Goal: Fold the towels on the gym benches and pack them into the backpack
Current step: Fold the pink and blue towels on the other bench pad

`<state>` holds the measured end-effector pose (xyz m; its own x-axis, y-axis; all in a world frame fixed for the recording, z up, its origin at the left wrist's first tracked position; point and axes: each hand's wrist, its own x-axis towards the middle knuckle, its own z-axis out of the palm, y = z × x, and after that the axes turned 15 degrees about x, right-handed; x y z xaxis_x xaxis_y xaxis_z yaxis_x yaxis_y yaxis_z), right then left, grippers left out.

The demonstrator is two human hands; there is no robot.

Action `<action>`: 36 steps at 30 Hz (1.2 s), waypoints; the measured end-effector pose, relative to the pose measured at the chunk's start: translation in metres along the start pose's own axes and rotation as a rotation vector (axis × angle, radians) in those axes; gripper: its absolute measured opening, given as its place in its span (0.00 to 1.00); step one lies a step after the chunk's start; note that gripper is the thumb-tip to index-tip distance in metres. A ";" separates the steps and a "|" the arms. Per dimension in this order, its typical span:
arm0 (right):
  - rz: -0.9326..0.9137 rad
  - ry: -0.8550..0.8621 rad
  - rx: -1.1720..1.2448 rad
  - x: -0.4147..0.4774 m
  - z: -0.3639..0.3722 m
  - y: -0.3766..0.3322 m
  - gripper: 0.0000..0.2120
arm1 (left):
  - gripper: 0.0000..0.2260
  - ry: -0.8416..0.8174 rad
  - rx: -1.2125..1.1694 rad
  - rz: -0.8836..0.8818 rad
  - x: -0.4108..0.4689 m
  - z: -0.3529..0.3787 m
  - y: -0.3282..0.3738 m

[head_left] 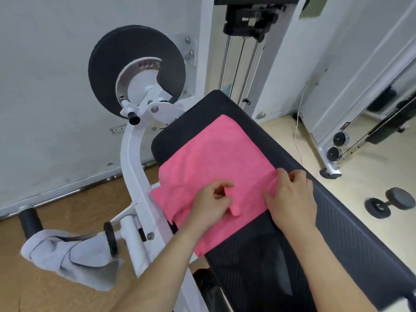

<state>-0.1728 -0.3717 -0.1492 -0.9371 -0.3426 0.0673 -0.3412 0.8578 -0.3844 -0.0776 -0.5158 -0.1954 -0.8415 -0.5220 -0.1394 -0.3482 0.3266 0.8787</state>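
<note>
A pink towel (211,154) lies spread over the black padded gym bench (337,217), its left edge hanging past the pad. My left hand (211,203) sits on the towel's near part with fingers curled, pinching a small fold of pink cloth. My right hand (290,197) grips the towel's right near corner at the bench's middle. A grey-white towel (67,253) hangs bunched over a black roller bar at the lower left. No backpack is in view.
The bench's white frame (132,167) with a black round pad (135,66) rises at the left. A cable machine (247,41) stands behind. A black dumbbell (389,202) lies on the floor at the right, near pulleys (337,145) and a white wire.
</note>
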 end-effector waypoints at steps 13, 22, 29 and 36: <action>0.066 -0.060 0.369 -0.011 -0.001 0.006 0.04 | 0.08 -0.037 0.607 0.314 -0.001 0.013 -0.005; 0.550 -0.415 1.960 -0.028 -0.019 -0.017 0.05 | 0.09 0.171 0.271 0.348 -0.040 -0.031 0.041; -0.044 -0.535 1.477 -0.059 -0.070 -0.057 0.08 | 0.06 0.202 -0.087 0.195 -0.078 -0.074 0.082; -0.200 -0.516 1.312 -0.080 -0.092 -0.073 0.09 | 0.06 0.243 -0.162 0.201 -0.106 -0.089 0.091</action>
<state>-0.0799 -0.3721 -0.0415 -0.6533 -0.7571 -0.0063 0.1190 -0.0944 -0.9884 0.0164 -0.5006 -0.0603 -0.7567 -0.6387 0.1393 -0.0993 0.3230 0.9412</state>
